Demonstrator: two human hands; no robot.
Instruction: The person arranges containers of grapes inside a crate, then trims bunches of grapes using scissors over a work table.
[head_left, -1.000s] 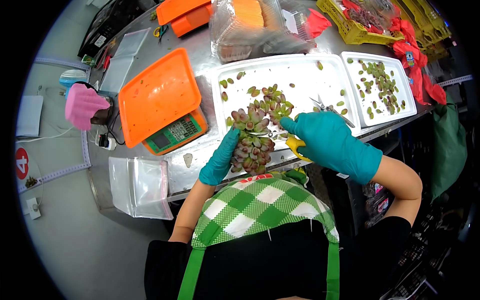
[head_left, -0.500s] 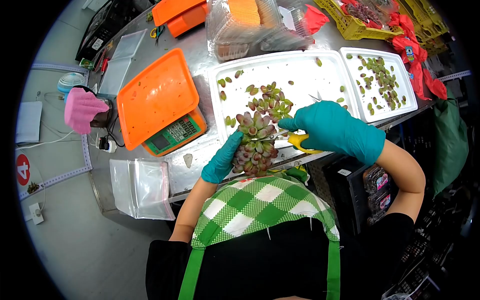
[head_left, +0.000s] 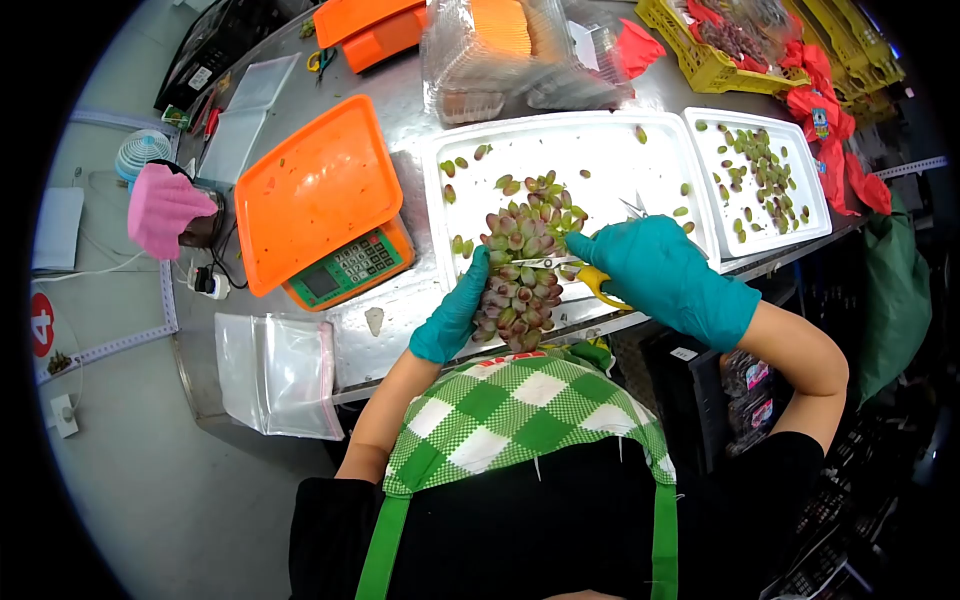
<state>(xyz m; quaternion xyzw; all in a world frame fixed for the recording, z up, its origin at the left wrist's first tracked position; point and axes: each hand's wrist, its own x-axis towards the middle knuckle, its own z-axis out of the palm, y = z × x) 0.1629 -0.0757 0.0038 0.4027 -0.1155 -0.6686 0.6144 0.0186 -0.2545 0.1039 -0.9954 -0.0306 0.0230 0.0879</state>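
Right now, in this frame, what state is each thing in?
Large white tray: uncovered, loose grapes scattered inside
Small white tray: uncovered, loose grapes inside
Grape bunch: at the large tray's near edge
Yellow-handled scissors: blades across the bunch; open or shut unclear
Left hand: gloved, against the bunch's left side
Right hand: gloved, gripping the scissors
Orange scale: pan specked
Clear containers: stacked

Produce-packing workroom — metal bench (head_left: 397, 112) | weighing scale (head_left: 320, 190), 10 o'clock | clear plastic boxes (head_left: 462, 70), stacked, 12 o'clock | yellow crate (head_left: 730, 78) — filled, 1:30
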